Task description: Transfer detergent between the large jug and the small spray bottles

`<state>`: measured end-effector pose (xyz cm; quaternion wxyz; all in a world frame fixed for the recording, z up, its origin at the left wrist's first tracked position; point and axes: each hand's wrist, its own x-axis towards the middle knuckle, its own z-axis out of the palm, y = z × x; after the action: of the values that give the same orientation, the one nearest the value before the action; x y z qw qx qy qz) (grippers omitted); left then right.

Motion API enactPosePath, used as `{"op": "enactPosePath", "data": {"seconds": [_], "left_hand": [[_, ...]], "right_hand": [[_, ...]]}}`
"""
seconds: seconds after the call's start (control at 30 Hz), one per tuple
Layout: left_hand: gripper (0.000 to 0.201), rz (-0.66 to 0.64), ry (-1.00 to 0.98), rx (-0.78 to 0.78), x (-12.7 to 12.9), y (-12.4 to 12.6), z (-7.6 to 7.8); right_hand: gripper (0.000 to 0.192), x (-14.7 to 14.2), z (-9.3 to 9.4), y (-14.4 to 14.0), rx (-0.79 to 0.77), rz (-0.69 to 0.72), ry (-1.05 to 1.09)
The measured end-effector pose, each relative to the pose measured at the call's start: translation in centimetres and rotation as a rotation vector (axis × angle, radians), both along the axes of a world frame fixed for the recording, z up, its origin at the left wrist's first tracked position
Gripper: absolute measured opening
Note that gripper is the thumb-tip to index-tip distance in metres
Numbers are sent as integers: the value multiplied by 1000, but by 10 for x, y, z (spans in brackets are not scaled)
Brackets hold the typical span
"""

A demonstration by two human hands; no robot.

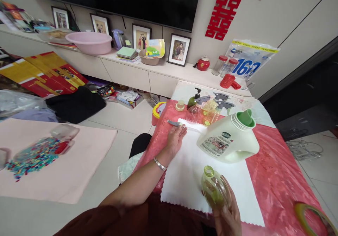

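Note:
My left hand (176, 137), wearing a silver bracelet, is closed on a grey spray nozzle (173, 123) whose thin tube points right over the white cloth. In my right hand (232, 213) is a clear green bottle (215, 186) with its mouth uncovered, tilted slightly left. A large pale detergent jug (228, 139) stands just beyond the bottle, its green spout (246, 118) at the top. Behind my left hand are a clear pinkish spray bottle (194, 113), other bottles with dark grey trigger heads (224, 105), and a dark green pump bottle (192, 102).
A white cloth (182, 179) lies on the red table cover (280, 165). A cream cap (180, 105) sits near the far left edge, a tape roll (314, 216) at front right. To the left, a pink sheet (87, 158) bears a pile of colourful small pieces (34, 162).

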<state>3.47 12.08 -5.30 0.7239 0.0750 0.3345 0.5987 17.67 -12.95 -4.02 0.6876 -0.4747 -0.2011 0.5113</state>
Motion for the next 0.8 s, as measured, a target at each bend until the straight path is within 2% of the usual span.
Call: {"op": "enactPosePath", "data": {"seconds": [0.23, 0.53, 0.7, 0.8], "left_hand": [[13, -47, 30, -100, -6, -14, 3], [13, -162, 90, -198, -5, -36, 9], [15, -287, 111, -231, -16, -57, 12], [21, -454, 126, -155, -26, -77, 17]], "right_hand": [[73, 8, -11, -1, 60, 106, 14], [75, 1, -10, 2, 55, 104, 21], [78, -12, 0, 8, -18, 23, 49], [76, -17, -4, 15, 3, 10, 50]]}}
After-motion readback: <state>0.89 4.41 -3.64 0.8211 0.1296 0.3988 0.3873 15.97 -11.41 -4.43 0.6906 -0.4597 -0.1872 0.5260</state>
